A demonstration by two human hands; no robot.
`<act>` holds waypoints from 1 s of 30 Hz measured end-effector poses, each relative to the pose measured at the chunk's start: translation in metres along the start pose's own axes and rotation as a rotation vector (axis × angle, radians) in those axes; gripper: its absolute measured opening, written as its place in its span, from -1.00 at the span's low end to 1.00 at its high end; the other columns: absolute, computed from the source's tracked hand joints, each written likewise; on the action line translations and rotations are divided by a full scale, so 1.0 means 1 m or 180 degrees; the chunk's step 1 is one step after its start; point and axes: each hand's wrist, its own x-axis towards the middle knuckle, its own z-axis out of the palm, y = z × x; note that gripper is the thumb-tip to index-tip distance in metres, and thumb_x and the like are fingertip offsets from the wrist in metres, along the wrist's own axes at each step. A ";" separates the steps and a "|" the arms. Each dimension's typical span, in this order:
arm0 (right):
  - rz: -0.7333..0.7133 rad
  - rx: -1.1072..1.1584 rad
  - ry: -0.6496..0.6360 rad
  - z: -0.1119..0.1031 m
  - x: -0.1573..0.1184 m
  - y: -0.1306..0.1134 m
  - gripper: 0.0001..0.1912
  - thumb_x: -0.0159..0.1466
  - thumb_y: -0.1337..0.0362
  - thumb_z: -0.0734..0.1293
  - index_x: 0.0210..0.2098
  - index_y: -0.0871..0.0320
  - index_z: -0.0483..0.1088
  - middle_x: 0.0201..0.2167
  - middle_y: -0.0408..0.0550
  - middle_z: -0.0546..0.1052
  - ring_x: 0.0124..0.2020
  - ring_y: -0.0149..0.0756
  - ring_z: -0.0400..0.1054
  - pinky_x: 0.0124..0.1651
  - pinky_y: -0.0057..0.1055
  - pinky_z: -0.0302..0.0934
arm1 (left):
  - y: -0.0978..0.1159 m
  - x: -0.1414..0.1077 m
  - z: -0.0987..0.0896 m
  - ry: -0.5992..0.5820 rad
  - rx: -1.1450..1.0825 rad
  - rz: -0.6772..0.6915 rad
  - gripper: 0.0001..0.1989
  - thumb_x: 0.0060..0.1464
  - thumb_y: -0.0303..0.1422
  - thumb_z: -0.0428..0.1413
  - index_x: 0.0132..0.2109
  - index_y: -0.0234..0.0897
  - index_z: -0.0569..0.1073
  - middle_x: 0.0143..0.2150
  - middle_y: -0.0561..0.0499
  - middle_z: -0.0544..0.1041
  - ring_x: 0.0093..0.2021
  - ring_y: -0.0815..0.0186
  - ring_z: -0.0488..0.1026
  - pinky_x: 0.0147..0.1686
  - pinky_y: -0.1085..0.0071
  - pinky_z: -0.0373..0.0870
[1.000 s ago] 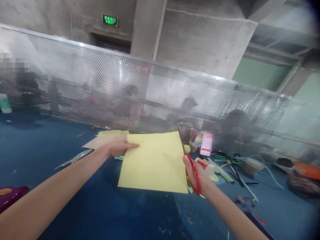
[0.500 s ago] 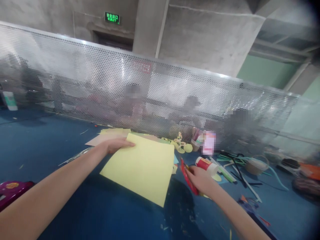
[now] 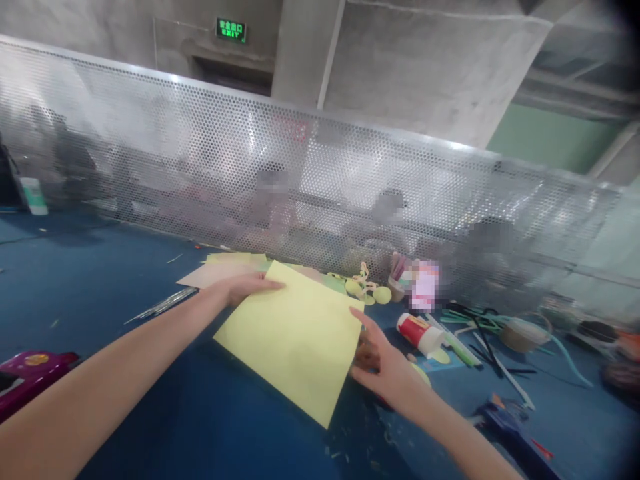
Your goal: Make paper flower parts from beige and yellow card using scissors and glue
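A sheet of yellow paper [image 3: 295,340] is held tilted over the blue table. My left hand [image 3: 253,285] pinches its upper left edge, with the thumb lying on top. At the right edge is my right hand [image 3: 385,363], one fingertip resting on the paper near the upper corner and the other fingers curled at the edge. Beneath that hand a small bit of red shows, mostly hidden; I cannot make out whether it is the scissors. Past the right hand a white bottle with a red label [image 3: 419,332] lies on its side.
More paper sheets [image 3: 210,270] and yellow cut-outs [image 3: 370,291] lie behind. A perforated metal screen [image 3: 200,160] borders the table's far side. On the right are pipe cleaners [image 3: 493,353] and a blue glue gun [image 3: 515,427]; a purple tool [image 3: 35,373] sits at left.
My right hand has moved left from beside the paper to its right edge. The red scissors seen in it before no longer show clearly. My left hand keeps its hold.
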 end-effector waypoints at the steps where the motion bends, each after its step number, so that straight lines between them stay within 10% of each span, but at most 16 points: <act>1: -0.0023 0.0030 -0.0023 0.002 0.000 0.002 -0.34 0.13 0.31 0.26 0.20 0.05 0.00 -0.05 -0.04 0.43 -0.25 -0.34 0.42 -0.16 -0.33 0.32 | 0.000 0.001 0.002 -0.0023 -0.0029 0.0029 -0.54 -0.20 -0.24 0.28 -0.09 -0.30 0.47 -0.16 -0.13 0.56 -0.21 0.11 0.51 -0.16 0.29 0.41; 6: -0.0253 -0.0632 0.0483 -0.002 0.004 0.015 -0.76 0.13 0.33 0.24 -0.20 0.13 0.42 -0.20 -0.04 0.48 -0.24 -0.29 0.38 -0.17 -0.36 0.29 | 0.002 0.004 0.009 -0.0359 -0.0259 0.0154 -0.53 -0.09 -0.20 0.21 -0.02 -0.28 0.42 -0.06 -0.14 0.50 -0.09 0.12 0.46 -0.09 0.28 0.37; 18: -0.1414 -0.2346 0.0909 0.011 -0.007 -0.015 -0.81 0.23 0.32 0.20 -0.16 0.10 0.32 -0.36 -0.05 0.41 -0.28 -0.24 0.30 -0.20 -0.30 0.21 | 0.008 0.006 0.071 -0.1071 -0.0215 0.0013 -0.60 0.05 -0.18 0.09 0.03 -0.15 0.38 0.11 0.00 0.38 0.12 0.16 0.28 0.00 0.33 0.29; 30: -0.1085 -0.1916 0.1209 0.006 -0.007 -0.012 -0.68 0.24 0.28 0.19 0.00 0.09 0.21 -0.20 -0.01 0.45 -0.07 -0.20 0.30 -0.02 -0.23 0.20 | 0.012 -0.012 0.124 -0.1773 0.0231 0.0434 -0.45 -0.11 -0.35 0.24 0.07 -0.15 0.32 0.00 -0.05 0.45 -0.07 0.17 0.44 -0.14 0.31 0.38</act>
